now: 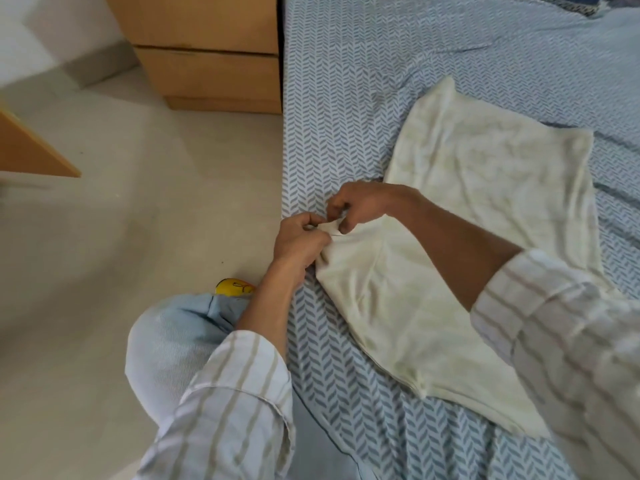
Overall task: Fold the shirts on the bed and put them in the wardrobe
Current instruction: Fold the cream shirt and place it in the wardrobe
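Observation:
A pale cream shirt (460,216) lies partly flattened on the bed (363,81), which has a blue-and-white herringbone sheet. My left hand (298,242) and my right hand (360,206) meet at the shirt's near-left corner by the bed's edge. Both pinch the same bit of cream fabric between fingers and thumb. My right forearm crosses over the shirt's lower half and hides part of it. No wardrobe is in view.
A wooden cabinet with drawers (211,50) stands against the bed's far left side. A wooden board corner (31,150) juts in at the left. Beige floor (138,202) runs beside the bed. My knee in light blue trousers (173,341) and a yellow slipper (235,287) are near the edge.

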Action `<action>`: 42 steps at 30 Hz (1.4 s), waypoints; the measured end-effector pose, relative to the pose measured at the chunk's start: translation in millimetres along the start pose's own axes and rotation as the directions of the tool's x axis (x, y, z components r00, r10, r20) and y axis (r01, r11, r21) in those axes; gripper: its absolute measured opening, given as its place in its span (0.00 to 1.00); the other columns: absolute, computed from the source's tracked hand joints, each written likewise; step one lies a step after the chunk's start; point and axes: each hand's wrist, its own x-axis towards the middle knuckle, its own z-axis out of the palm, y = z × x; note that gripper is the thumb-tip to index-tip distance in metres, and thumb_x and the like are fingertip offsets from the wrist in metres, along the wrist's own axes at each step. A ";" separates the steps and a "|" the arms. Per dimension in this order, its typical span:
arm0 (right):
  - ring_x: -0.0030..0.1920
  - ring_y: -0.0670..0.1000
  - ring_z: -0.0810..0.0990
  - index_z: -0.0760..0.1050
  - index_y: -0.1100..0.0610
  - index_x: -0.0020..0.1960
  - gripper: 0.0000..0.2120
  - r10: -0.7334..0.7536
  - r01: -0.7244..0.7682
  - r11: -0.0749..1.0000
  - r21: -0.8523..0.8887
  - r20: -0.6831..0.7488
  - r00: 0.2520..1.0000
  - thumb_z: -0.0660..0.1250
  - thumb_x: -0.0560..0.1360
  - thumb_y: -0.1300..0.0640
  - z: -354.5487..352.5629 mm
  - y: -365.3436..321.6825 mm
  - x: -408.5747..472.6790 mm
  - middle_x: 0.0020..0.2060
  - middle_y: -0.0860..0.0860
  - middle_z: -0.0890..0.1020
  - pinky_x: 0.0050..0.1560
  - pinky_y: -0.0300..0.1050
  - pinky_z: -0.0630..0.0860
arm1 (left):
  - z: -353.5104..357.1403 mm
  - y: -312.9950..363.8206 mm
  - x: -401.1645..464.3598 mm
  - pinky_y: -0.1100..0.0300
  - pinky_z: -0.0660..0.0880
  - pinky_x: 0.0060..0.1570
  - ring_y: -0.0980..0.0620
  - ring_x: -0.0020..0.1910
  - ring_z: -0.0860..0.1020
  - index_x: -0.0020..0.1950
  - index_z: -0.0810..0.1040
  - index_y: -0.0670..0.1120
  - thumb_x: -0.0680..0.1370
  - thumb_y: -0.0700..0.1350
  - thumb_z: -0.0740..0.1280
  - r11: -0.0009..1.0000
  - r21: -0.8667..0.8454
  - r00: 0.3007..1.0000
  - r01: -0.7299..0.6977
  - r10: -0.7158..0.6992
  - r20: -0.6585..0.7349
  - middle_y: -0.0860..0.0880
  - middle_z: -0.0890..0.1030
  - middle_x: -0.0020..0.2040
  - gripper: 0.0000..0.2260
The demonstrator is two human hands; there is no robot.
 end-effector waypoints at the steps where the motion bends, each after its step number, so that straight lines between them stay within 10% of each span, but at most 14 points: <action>1: 0.53 0.51 0.77 0.80 0.49 0.56 0.13 0.001 -0.001 0.999 0.035 -0.013 1.000 0.73 0.72 0.56 -1.0 0.9 -2.0 0.52 0.47 0.80 0.57 0.51 0.75 | -1.2 2.3 -1.6 0.53 0.77 0.41 0.49 0.39 0.78 0.40 0.80 0.48 0.68 0.34 0.69 0.999 0.029 1.000 -0.015 0.015 0.016 0.50 0.80 0.36 0.09; 8: 0.44 0.35 0.81 0.85 0.47 0.48 0.12 0.051 0.114 0.902 0.417 -0.364 0.930 0.76 0.70 0.62 8.3 22.9 -13.9 0.39 0.35 0.83 0.51 0.33 0.74 | -4.5 6.2 -7.9 0.58 0.69 0.38 0.53 0.35 0.75 0.34 0.73 0.49 0.68 0.47 0.75 0.988 0.154 0.995 0.003 -0.018 0.096 0.52 0.77 0.34 0.11; 17: 0.49 0.40 0.82 0.86 0.54 0.51 0.12 0.196 0.234 0.617 0.751 -0.434 0.879 0.75 0.70 0.65 27.0 23.6 -12.0 0.45 0.46 0.87 0.53 0.32 0.76 | -14.5 10.2 -5.0 0.59 0.72 0.39 0.52 0.35 0.74 0.33 0.73 0.43 0.67 0.33 0.73 0.943 -0.321 0.985 -0.088 0.034 -0.169 0.44 0.78 0.33 0.11; 21: 0.39 0.35 0.80 0.86 0.53 0.47 0.10 0.203 0.207 0.623 0.754 -0.411 0.889 0.73 0.71 0.65 26.9 24.9 -12.6 0.36 0.40 0.84 0.42 0.30 0.73 | -7.4 2.9 -3.0 0.48 0.79 0.54 0.52 0.42 0.84 0.42 0.77 0.49 0.68 0.50 0.77 0.997 -0.040 0.998 -0.065 0.064 -0.027 0.49 0.85 0.41 0.11; 26: 0.40 0.37 0.80 0.85 0.52 0.46 0.06 0.233 0.161 0.675 0.720 -0.415 0.879 0.74 0.73 0.62 24.8 25.6 -7.3 0.37 0.40 0.84 0.46 0.33 0.75 | -7.9 2.4 -6.4 0.49 0.65 0.62 0.45 0.62 0.66 0.45 0.79 0.53 0.73 0.56 0.70 0.840 0.543 1.000 -0.005 0.017 -0.017 0.53 0.68 0.40 0.08; 32: 0.50 0.48 0.76 0.75 0.41 0.38 0.06 0.154 -0.126 0.974 0.188 -0.145 0.977 0.72 0.69 0.44 22.5 34.6 1.6 0.41 0.38 0.76 0.55 0.52 0.74 | -16.6 -4.3 4.0 0.56 0.75 0.41 0.46 0.44 0.80 0.35 0.78 0.47 0.69 0.54 0.74 0.986 0.149 0.979 0.071 -0.041 -0.198 0.49 0.81 0.37 0.12; 37: 0.50 0.51 0.76 0.74 0.48 0.47 0.04 0.173 -0.040 0.920 0.391 -0.311 0.935 0.69 0.76 0.51 24.5 37.6 5.5 0.45 0.45 0.77 0.46 0.44 0.71 | -17.2 -9.5 8.0 0.55 0.74 0.38 0.47 0.38 0.78 0.35 0.73 0.48 0.69 0.52 0.75 0.994 0.065 0.966 0.084 -0.065 -0.249 0.49 0.79 0.37 0.14; 42: 0.55 0.49 0.75 0.76 0.43 0.53 0.07 0.265 -0.102 0.913 0.395 -0.386 0.883 0.70 0.75 0.49 34.9 37.5 11.9 0.47 0.42 0.77 0.62 0.56 0.67 | -15.2 -15.0 9.8 0.48 0.80 0.49 0.44 0.47 0.80 0.48 0.72 0.47 0.71 0.47 0.75 0.978 0.186 0.959 0.092 -0.037 -0.282 0.48 0.80 0.47 0.14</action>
